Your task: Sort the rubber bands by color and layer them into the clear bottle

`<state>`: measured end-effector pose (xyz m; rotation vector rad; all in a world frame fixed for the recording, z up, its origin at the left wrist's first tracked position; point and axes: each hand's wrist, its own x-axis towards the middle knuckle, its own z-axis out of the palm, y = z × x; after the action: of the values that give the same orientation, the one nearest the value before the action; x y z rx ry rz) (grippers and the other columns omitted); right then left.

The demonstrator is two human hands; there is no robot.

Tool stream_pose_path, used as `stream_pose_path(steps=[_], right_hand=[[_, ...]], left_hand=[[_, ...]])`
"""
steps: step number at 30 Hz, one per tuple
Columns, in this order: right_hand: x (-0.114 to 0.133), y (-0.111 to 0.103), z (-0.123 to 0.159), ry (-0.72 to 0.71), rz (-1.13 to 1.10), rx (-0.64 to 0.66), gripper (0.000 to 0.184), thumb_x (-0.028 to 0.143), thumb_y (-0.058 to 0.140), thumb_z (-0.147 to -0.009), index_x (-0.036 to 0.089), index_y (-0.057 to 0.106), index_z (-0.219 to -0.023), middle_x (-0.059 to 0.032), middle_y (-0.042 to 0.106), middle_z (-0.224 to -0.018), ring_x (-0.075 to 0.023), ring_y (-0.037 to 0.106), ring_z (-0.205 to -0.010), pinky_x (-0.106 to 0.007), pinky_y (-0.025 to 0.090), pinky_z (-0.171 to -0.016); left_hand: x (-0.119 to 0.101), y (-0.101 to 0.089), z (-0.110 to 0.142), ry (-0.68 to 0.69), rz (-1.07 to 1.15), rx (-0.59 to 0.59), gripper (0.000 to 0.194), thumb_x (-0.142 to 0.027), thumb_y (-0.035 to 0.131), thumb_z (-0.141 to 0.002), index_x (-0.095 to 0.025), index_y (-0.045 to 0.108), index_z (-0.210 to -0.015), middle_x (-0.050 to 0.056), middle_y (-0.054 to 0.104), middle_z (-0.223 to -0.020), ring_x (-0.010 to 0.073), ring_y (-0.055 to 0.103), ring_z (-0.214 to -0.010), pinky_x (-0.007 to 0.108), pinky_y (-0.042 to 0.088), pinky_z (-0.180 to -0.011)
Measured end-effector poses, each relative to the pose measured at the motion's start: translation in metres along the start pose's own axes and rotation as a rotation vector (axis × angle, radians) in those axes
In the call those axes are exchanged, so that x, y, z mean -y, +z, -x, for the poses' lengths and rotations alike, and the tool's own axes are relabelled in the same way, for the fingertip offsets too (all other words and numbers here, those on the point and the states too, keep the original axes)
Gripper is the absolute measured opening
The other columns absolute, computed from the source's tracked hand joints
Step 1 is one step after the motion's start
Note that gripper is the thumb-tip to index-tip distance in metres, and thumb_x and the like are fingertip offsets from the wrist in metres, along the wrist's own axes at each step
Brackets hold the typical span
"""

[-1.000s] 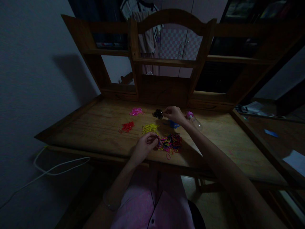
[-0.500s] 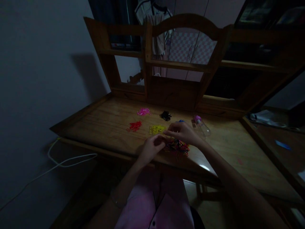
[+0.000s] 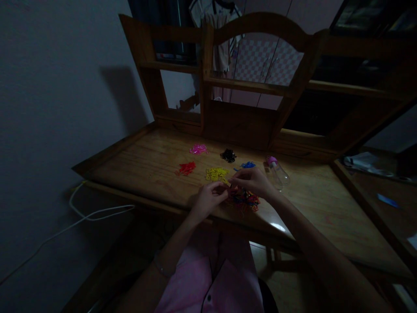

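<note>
On the wooden desk (image 3: 143, 161), my left hand (image 3: 210, 198) is closed in a pinch at the left edge of a mixed pile (image 3: 246, 200) of small, thin coloured loops. My right hand (image 3: 252, 180) pinches close by, above that pile, its fingertips almost meeting the left ones. Whatever is between the fingers is too small and dark to make out. Just beyond lies a yellow heap (image 3: 216, 174) of the same loops. Separate heaps are red (image 3: 186, 168), pink (image 3: 199, 149), black (image 3: 228, 155) and blue (image 3: 246, 165), the blue one partly behind my right hand.
A clear bottle (image 3: 279, 174) with a pink cap lies right of the heaps. The desk's shelf frame (image 3: 208, 87) rises at the back. A white cable (image 3: 97, 213) hangs off the left front edge, beside the wall.
The view has tilted and shifted slightly. My right hand's fingertips have moved closer to my left hand's, and more of the blue heap shows now.
</note>
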<state>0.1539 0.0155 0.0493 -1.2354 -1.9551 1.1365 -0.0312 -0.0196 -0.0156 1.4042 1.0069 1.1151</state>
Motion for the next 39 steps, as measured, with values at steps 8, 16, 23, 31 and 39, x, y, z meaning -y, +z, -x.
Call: stream_pose_path(steps=[8, 16, 23, 31, 39], right_hand=[[-0.015, -0.026, -0.046, 0.058, -0.014, -0.151, 0.038, 0.051, 0.069, -0.076, 0.014, 0.073, -0.08, -0.0087, 0.071, -0.074, -0.0117, 0.059, -0.055, -0.022, 0.04, -0.045], [-0.029, -0.03, -0.1, 0.002, 0.309, -0.439, 0.028, 0.041, 0.066, -0.08, 0.014, 0.073, -0.085, -0.0092, 0.073, -0.076, -0.016, 0.066, -0.063, -0.024, 0.044, -0.055], [-0.023, -0.039, -0.059, -0.199, 0.422, -0.41, 0.028, 0.04, 0.055, -0.088, 0.018, 0.071, -0.092, -0.0063, 0.073, -0.081, -0.0164, 0.065, -0.068, -0.026, 0.043, -0.062], [-0.027, -0.06, -0.013, -0.183, 0.434, -0.346, 0.034, 0.046, 0.053, -0.089, 0.018, 0.073, -0.09, -0.0061, 0.071, -0.081, -0.0165, 0.06, -0.067, -0.027, 0.04, -0.059], [-0.031, -0.063, 0.009, -0.162, 0.223, -0.192, 0.038, 0.052, 0.059, -0.084, 0.018, 0.073, -0.095, -0.0077, 0.071, -0.086, -0.0159, 0.06, -0.069, -0.029, 0.044, -0.06]], left_hand=[[0.002, 0.0, 0.002, -0.048, 0.094, 0.063, 0.025, -0.039, 0.069, -0.08, -0.017, 0.065, -0.091, 0.003, 0.071, -0.078, 0.016, 0.069, -0.07, 0.026, 0.057, -0.066], [-0.001, -0.002, 0.004, -0.017, 0.043, 0.0, 0.03, -0.044, 0.067, -0.081, -0.016, 0.069, -0.093, 0.005, 0.072, -0.078, 0.0175, 0.069, -0.069, 0.027, 0.056, -0.061], [-0.001, -0.087, -0.013, 0.295, -0.539, -0.551, 0.025, -0.039, 0.063, -0.084, -0.018, 0.074, -0.092, 0.006, 0.07, -0.094, 0.0181, 0.066, -0.084, 0.03, 0.053, -0.079], [0.004, -0.115, -0.029, 0.352, -1.018, -0.56, 0.022, -0.028, 0.054, -0.089, -0.019, 0.073, -0.096, 0.008, 0.063, -0.093, 0.0238, 0.059, -0.092, 0.036, 0.048, -0.086], [-0.016, -0.023, 0.009, 0.308, -0.703, -0.047, 0.018, -0.033, 0.062, -0.089, -0.025, 0.07, -0.102, 0.003, 0.066, -0.102, 0.0176, 0.063, -0.095, 0.029, 0.049, -0.086]])
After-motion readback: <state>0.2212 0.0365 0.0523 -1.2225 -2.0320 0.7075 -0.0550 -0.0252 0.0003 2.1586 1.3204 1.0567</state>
